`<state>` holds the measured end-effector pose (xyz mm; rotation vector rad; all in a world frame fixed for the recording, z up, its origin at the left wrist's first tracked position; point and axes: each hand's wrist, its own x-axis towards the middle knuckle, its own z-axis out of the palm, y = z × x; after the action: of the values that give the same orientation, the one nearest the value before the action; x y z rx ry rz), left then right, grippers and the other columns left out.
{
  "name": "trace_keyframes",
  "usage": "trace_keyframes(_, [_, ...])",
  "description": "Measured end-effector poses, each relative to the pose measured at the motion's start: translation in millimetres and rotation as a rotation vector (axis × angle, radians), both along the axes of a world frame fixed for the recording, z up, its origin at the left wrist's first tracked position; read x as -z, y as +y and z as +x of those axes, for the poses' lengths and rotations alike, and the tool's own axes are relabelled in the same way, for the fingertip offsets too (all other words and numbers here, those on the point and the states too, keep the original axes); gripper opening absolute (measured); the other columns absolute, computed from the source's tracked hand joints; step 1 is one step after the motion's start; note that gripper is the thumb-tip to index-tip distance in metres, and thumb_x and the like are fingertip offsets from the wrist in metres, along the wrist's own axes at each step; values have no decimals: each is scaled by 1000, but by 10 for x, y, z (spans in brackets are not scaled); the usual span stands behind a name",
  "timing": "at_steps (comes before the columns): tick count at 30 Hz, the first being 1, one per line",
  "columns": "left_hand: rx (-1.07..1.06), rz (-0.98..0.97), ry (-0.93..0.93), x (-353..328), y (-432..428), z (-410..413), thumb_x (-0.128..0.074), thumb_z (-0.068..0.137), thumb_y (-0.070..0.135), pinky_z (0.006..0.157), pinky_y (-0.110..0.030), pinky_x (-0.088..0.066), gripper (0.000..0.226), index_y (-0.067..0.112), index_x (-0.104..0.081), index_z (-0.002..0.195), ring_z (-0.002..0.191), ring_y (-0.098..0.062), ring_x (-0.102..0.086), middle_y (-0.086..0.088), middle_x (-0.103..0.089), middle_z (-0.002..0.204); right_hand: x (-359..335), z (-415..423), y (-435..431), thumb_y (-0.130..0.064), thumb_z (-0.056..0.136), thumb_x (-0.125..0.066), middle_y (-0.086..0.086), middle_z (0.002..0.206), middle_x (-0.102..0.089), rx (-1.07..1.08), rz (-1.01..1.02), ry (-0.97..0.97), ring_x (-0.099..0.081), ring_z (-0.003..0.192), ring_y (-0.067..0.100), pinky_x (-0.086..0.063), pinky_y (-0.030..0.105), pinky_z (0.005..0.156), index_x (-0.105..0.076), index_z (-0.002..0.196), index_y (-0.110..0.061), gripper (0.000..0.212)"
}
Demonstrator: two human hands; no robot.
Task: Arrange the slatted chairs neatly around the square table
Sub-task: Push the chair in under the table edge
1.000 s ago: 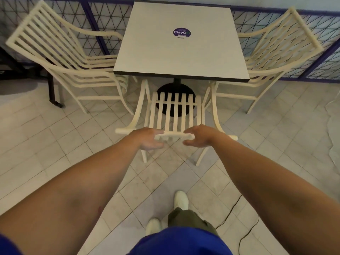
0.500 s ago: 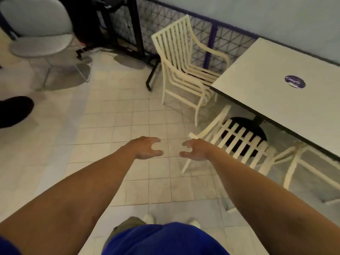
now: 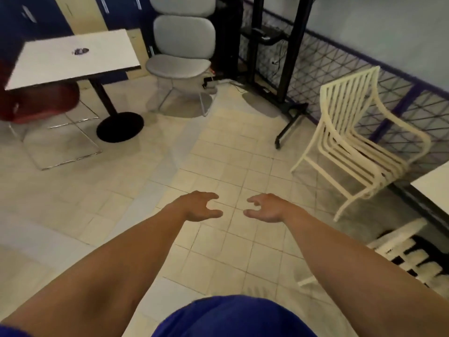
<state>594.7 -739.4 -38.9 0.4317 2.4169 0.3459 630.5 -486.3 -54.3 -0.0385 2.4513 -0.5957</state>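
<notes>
While our arms reach out over bare tiles, we record:
Left hand (image 3: pixel 200 206): fingers curled loosely, grasping nothing, palm down.
Right hand (image 3: pixel 266 207): likewise loose and empty, just beside the left hand.
Square table (image 3: pixel 435 184): only a corner shows at the frame's right edge.
Slatted chair (image 3: pixel 359 142): upright, just left of that table, backed against the mesh fence (image 3: pixel 340 62).
Second slatted chair (image 3: pixel 408 254): blurred, tucked at the table's near side, apart from both hands.
</notes>
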Motion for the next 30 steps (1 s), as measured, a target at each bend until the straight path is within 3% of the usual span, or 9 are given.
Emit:
trace_keyframes(6, [19,-29,-24,10,-435,-773,-57,88,67,110,-38,-36,74,36,-36,152,139,-20,-43,2,-43,155,10,-774,-348,-70,81,-55,-2,143,-51,34,-13,-35,-51,125,16,-37,26,92,-41,145,-29,78])
trace_keyframes(12, [78,-34,-58,175,-219,-1627,-57,86,70,110,-38,-36,75,38,-37,151,139,-21,-43,2,-43,156,138,-1534,-129,-71,80,-55,-1,146,-47,99,-22,-62,-49,128,19,-38,32,101,-40,146,-29,80])
trace_keyframes(25, [310,-69,-78,125,1504,-4183,-57,89,66,111,-34,-32,73,36,-35,152,141,-20,-40,4,-40,157,321,-3463,1228,-72,80,-55,-2,142,-51,347,-75,-93,-48,127,17,-36,26,95,-39,146,-27,82])
trace_keyframes(30, [470,-68,-73,41,2218,-5009,-56,90,67,111,-34,-34,73,36,-34,153,140,-19,-40,3,-39,157,218,-4027,1724,-69,83,-56,-1,145,-47,461,-72,-90,-47,129,16,-35,27,103,-40,146,-26,78])
